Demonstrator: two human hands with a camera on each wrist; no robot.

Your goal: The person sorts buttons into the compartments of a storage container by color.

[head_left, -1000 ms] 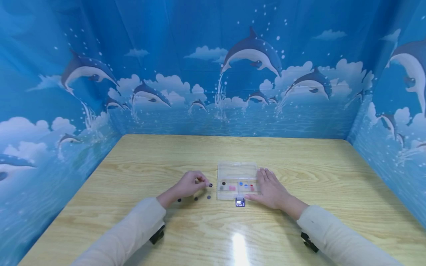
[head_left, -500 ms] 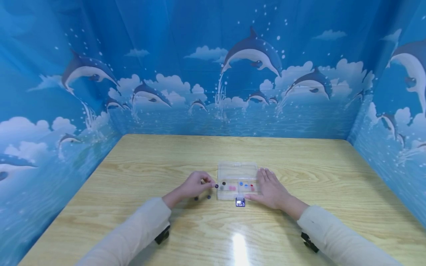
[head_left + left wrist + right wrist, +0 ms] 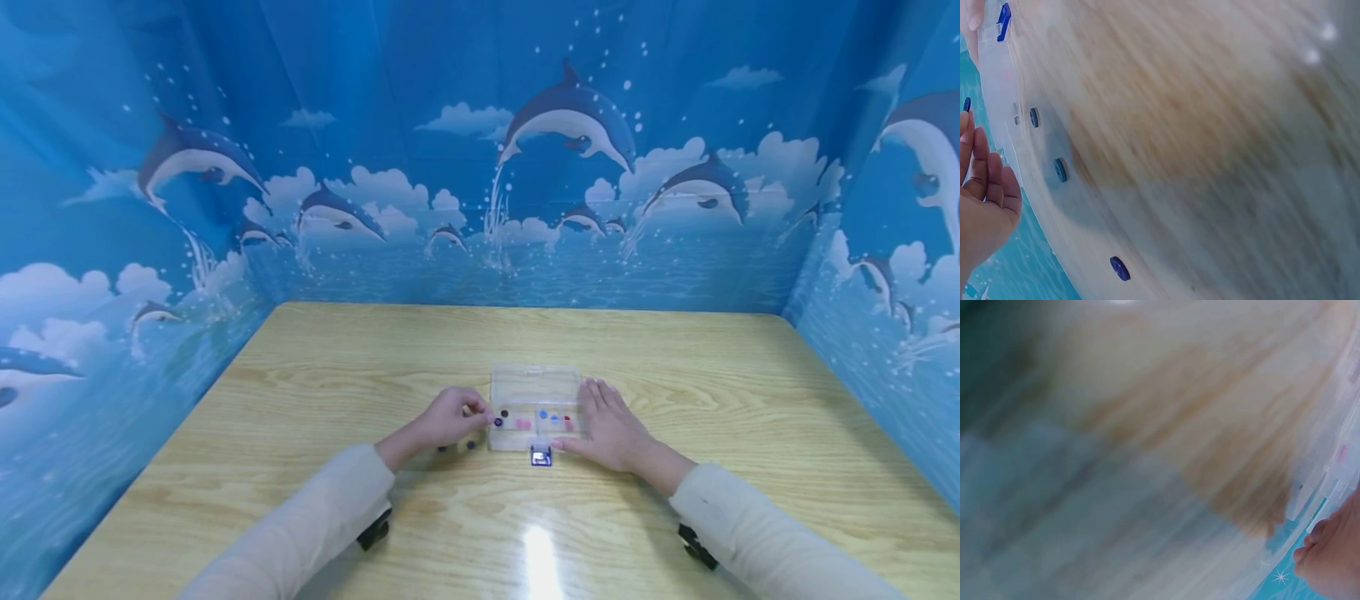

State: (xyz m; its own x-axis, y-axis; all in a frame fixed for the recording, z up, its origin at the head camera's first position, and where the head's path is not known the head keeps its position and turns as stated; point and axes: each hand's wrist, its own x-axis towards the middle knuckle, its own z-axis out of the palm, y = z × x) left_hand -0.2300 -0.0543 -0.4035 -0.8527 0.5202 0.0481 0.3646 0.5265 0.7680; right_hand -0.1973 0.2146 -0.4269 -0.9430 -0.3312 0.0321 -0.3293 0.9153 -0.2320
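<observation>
My left hand (image 3: 450, 417) pinches a small dark button (image 3: 498, 422) between thumb and fingertip, over the left end of a clear plastic box (image 3: 513, 444). The same button (image 3: 967, 104) shows at the fingertips in the left wrist view. The box stands with its lid (image 3: 535, 383) laid back. Inside are a black button (image 3: 505, 413), pink pieces (image 3: 523, 425), a blue button (image 3: 543, 414) and small red and blue pieces. My right hand (image 3: 611, 429) rests along the box's right side, fingers straight and thumb by the front edge.
Loose dark buttons lie on the wooden table left of the box: one button (image 3: 1034, 117) near its edge, another button (image 3: 1060, 169) behind it and a blue button (image 3: 1120, 268) farther off. A blue latch (image 3: 541, 457) juts from the box's front. A dolphin-print curtain (image 3: 480, 167) surrounds the table.
My left hand has moved right with the button, from beside the box to over its left compartment. The right hand has stayed where it was.
</observation>
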